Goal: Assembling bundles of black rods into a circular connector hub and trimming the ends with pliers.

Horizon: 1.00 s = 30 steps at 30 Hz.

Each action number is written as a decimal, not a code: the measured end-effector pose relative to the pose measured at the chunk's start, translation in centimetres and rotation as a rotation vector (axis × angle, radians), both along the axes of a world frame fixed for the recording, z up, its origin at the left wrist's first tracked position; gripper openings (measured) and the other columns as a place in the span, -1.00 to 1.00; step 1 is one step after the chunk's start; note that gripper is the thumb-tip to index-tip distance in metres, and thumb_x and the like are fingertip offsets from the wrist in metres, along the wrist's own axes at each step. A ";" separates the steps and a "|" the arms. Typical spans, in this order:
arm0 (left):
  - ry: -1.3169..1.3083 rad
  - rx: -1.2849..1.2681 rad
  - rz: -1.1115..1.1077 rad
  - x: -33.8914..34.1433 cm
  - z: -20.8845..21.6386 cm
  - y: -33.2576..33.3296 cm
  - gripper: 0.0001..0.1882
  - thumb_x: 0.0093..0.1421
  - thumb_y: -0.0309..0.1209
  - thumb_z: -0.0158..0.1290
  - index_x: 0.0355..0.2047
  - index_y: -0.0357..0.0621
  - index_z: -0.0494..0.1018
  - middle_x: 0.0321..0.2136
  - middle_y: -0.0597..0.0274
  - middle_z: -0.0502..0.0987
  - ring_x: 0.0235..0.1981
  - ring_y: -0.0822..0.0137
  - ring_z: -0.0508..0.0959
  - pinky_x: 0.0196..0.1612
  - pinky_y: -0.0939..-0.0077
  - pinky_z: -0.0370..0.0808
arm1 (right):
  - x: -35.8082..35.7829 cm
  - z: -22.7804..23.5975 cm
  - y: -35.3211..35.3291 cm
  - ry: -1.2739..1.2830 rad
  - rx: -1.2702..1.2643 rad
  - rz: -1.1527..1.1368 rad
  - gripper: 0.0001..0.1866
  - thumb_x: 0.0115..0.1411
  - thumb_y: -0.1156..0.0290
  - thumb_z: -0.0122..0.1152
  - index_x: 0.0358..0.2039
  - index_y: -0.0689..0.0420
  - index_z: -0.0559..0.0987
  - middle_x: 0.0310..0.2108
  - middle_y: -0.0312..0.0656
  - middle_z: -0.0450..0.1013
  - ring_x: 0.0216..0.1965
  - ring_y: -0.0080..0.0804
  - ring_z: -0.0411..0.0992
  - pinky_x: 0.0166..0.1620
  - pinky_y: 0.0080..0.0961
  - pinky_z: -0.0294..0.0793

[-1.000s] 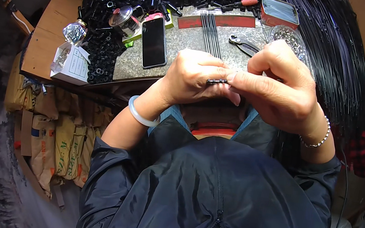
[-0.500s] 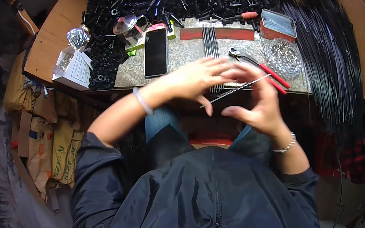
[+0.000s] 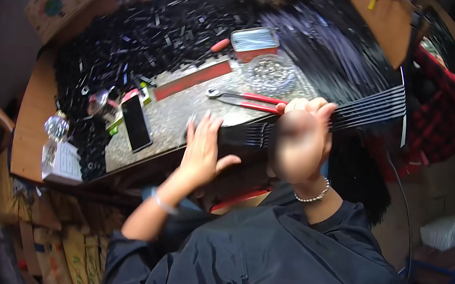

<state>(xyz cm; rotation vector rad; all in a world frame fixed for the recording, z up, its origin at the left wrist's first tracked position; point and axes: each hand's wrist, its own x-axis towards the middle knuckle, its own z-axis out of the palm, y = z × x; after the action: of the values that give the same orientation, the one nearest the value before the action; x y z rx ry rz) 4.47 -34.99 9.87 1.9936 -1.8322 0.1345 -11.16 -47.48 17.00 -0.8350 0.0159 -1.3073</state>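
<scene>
My right hand [image 3: 299, 141] is closed around a row of thin black rods [image 3: 367, 107] that fan out past the fist to the right. A smeared patch covers much of this hand. On the other side of the fist, the rods' dark left ends [image 3: 249, 135] reach over the table's front edge. My left hand [image 3: 202, 153] is just left of those ends, fingers stretched and thumb apart, with nothing plainly in it. Red-handled pliers [image 3: 246, 99] lie beyond the right hand, beside a clear glass dish [image 3: 274, 75] of small metal parts.
A red strip [image 3: 192, 81], a phone [image 3: 136, 123] and a red-handled tool [image 3: 219, 45] lie on the table. Behind are a tin of thin pins [image 3: 254, 42] and heaped black parts [image 3: 155, 35]. Long black rods [image 3: 326, 44] cover the right side. A person in a checked shirt [image 3: 453, 106] sits beyond.
The view has turned. The row of rods that lay on the table is now in my right hand, raised to the right. My hands have moved apart; the thin twisted rod between them is gone from sight.
</scene>
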 end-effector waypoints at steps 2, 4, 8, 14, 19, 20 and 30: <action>-0.147 -0.067 0.075 -3.5 1.6 1.7 -0.42 -0.06 -0.40 0.14 -0.02 -0.32 0.23 -0.22 -0.02 0.43 -0.12 0.10 0.45 0.22 -0.12 -0.02 | -2.4 1.8 -0.7 -0.135 0.171 0.164 -0.57 0.31 -0.03 -0.29 -0.59 -0.02 0.16 -0.69 -0.44 0.02 -0.53 -0.54 0.12 -0.06 -0.36 0.31; -0.152 -0.078 0.100 -5.2 4.1 3.8 -0.72 -0.04 -0.58 -0.06 -0.25 -0.30 0.38 -0.49 0.13 0.45 -0.42 0.21 0.49 0.23 0.07 0.08 | -3.9 1.4 -0.6 -0.178 0.229 0.320 -0.59 0.30 -0.02 -0.26 -0.52 0.01 0.25 -0.57 -0.36 0.17 -0.42 -0.49 0.24 -0.05 -0.35 0.33; -0.265 0.168 0.136 -4.8 13.5 8.2 -0.80 -0.03 -0.65 -0.18 -0.40 -0.33 0.41 -0.59 0.00 0.43 -0.50 0.08 0.49 0.18 0.10 0.17 | -6.9 -0.9 3.2 0.302 0.018 0.781 -0.66 0.21 0.22 0.06 -0.13 0.20 0.39 -0.18 -0.14 0.40 -0.05 -0.26 0.34 0.03 -0.31 0.31; -0.646 0.332 -0.002 -5.5 20.0 8.8 -0.92 0.00 -0.59 -0.19 -0.58 -0.24 0.30 -0.73 0.12 0.27 -0.58 0.15 0.41 0.19 0.13 0.18 | -1.4 1.3 9.7 0.591 -1.082 -0.287 -0.53 -0.03 0.45 0.20 -0.08 0.31 0.40 -0.19 -0.01 0.43 -0.15 -0.18 0.43 -0.07 -0.38 0.40; -1.031 0.328 -0.071 -4.8 15.8 4.5 -0.70 0.01 -0.48 -0.07 -0.20 -0.29 0.38 -0.36 0.09 0.47 -0.19 0.23 0.51 0.24 0.08 0.09 | 4.9 -5.7 6.3 0.622 -0.936 0.173 -0.73 0.13 0.24 0.15 -0.46 0.23 0.56 -0.63 -0.08 0.47 -0.56 -0.22 0.50 -0.43 -0.38 0.50; -1.099 0.233 -0.160 -5.9 15.8 4.3 -0.63 0.08 -0.37 -0.07 -0.11 -0.32 0.34 -0.29 0.06 0.48 -0.12 0.22 0.49 0.24 0.12 0.10 | 4.9 -7.2 6.1 0.584 -0.768 0.309 -0.72 0.15 0.25 0.15 -0.47 0.24 0.56 -0.63 -0.12 0.49 -0.57 -0.33 0.49 -0.44 -0.46 0.50; 0.008 -0.266 -0.023 -4.8 14.0 4.1 -0.44 0.25 -0.23 -0.12 0.11 -0.43 0.14 -0.02 -0.13 0.35 0.05 0.04 0.35 0.14 0.19 0.20 | 1.6 -16.3 5.8 0.739 -0.150 0.666 -0.86 0.18 0.49 0.11 -0.41 0.31 0.55 -0.58 -0.20 0.48 -0.55 -0.51 0.47 -0.44 -0.60 0.52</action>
<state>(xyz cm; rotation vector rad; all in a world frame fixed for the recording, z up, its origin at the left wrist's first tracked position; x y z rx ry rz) -0.30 -30.88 23.89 1.7867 -1.7309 0.3443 -9.55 -41.65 0.70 -1.2788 0.2083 -0.3372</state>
